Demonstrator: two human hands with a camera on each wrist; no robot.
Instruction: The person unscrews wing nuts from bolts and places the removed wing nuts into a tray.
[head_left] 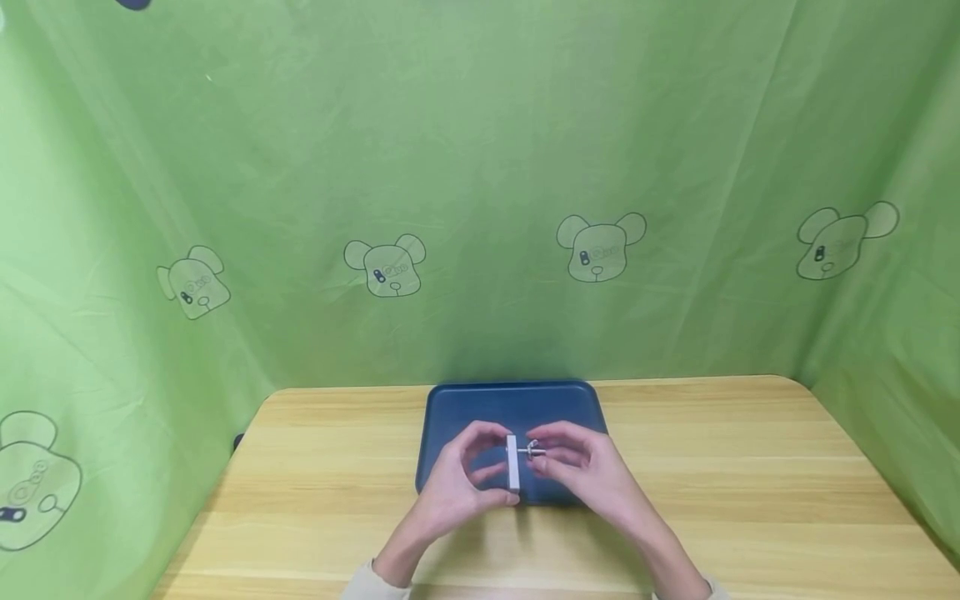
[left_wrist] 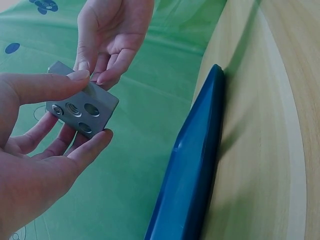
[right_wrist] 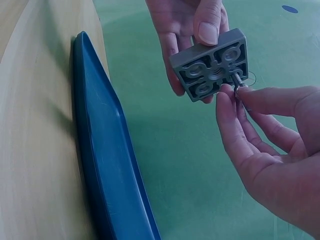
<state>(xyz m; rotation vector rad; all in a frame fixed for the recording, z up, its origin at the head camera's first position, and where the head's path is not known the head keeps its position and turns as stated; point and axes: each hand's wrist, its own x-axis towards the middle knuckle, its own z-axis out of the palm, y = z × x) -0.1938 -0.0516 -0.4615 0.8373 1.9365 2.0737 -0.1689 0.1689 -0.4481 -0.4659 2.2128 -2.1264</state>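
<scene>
My left hand (head_left: 457,483) holds a grey square metal block (head_left: 513,467) by its edges, thumb on one edge and fingers on the opposite one. The left wrist view shows the block's flat face (left_wrist: 103,102) with several round holes. Its ribbed back (right_wrist: 216,65) faces my right hand (head_left: 596,471). From one corner hole sticks a threaded bolt (right_wrist: 237,78). My right thumb and fingertips pinch a small metal piece on that bolt, which looks like a wing nut (head_left: 533,448); the fingertips partly hide it. Both hands are raised above the tray.
A blue tray (head_left: 517,404) lies under the hands on a light wooden table (head_left: 720,467). Green curtains (head_left: 480,167) with bear-head prints stand behind the table and at both sides.
</scene>
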